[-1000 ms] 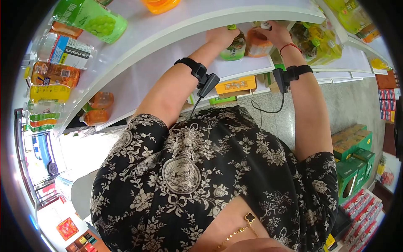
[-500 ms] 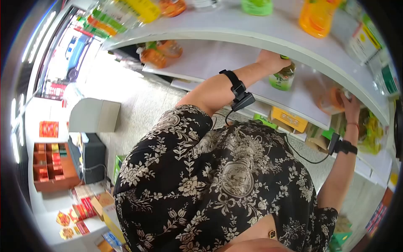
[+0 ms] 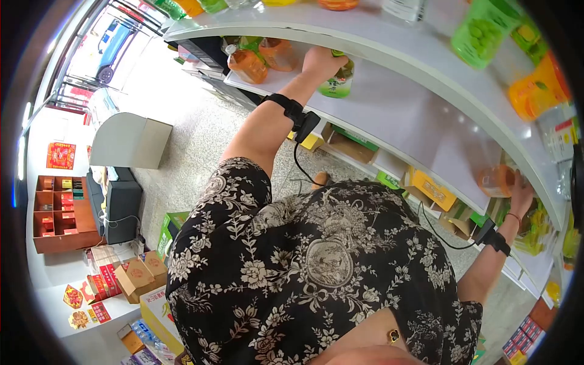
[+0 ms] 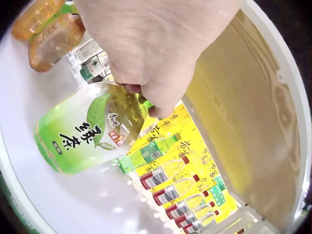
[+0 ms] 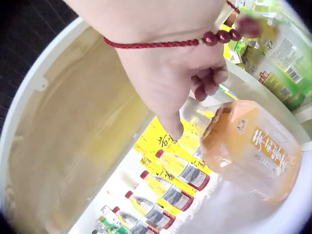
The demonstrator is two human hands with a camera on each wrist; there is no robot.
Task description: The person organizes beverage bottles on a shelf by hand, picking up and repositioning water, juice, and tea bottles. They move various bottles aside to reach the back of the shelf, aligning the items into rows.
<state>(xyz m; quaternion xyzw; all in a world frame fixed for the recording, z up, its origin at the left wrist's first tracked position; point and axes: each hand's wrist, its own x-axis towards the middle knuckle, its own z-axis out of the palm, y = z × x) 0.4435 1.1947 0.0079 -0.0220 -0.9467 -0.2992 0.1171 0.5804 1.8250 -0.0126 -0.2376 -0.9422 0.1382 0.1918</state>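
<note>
In the head view my left hand [image 3: 321,64] reaches under the upper shelf and grips a green tea bottle [image 3: 335,87] by its green cap. The left wrist view shows this bottle's green and white label [image 4: 80,129], with fingers and thumb closed at its neck. Far to the right, my right hand [image 3: 521,196] is at the top of an orange-labelled tea bottle [image 3: 496,181]. In the right wrist view its pale cap [image 5: 197,113] lies between the thumb and curled fingers; the bottle stands on the white lower shelf.
Orange bottles [image 3: 249,64] stand at the left end of the lower shelf [image 3: 401,115]. More green-labelled bottles [image 5: 287,63] are beyond the right hand. The upper shelf's front edge [image 3: 389,52] overhangs both hands. A yellow box [image 3: 433,188] sits below.
The two bottles stood close together and are now wide apart: the left hand has carried the green tea bottle leftward, the right hand's bottle has shifted right. The head view has turned left.
</note>
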